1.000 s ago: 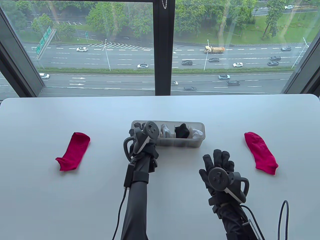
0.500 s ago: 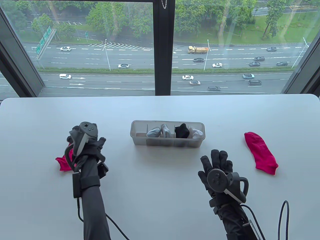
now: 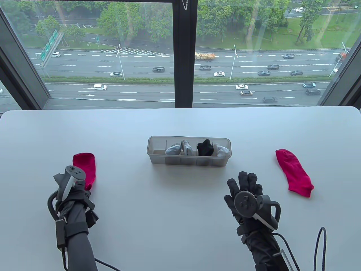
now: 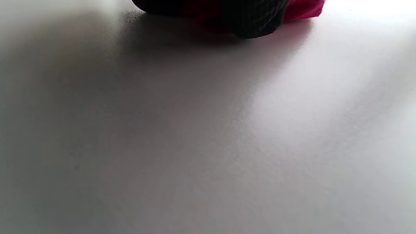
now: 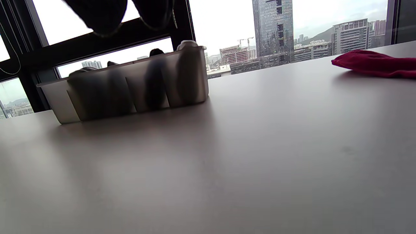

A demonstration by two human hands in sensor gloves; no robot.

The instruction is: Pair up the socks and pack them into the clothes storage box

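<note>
A red sock [image 3: 84, 166] lies at the left of the white table, its near end under my left hand [image 3: 76, 192], which grips it; the tracker hides the fingers. In the left wrist view a dark fingertip [image 4: 253, 22] sits on red fabric [image 4: 304, 9]. The matching red sock [image 3: 294, 172] lies flat at the right, untouched. My right hand [image 3: 248, 183] rests open on the table, between that sock and the clear storage box [image 3: 158, 161]. The box holds rolled grey socks [image 3: 172, 149], a black pair [image 3: 205, 148] and a white pair [image 3: 221, 151]; its leftmost compartment looks empty.
A black cable [image 3: 320, 245] loops on the table by my right forearm. The table's far edge meets a large window. In the right wrist view the box [image 5: 130, 87] stands ahead to the left and the red sock [image 5: 373, 63] to the right.
My left hand left the box, went left onto the red sock, then drew back toward me, turning the sock upright. The right hand barely moved.
</note>
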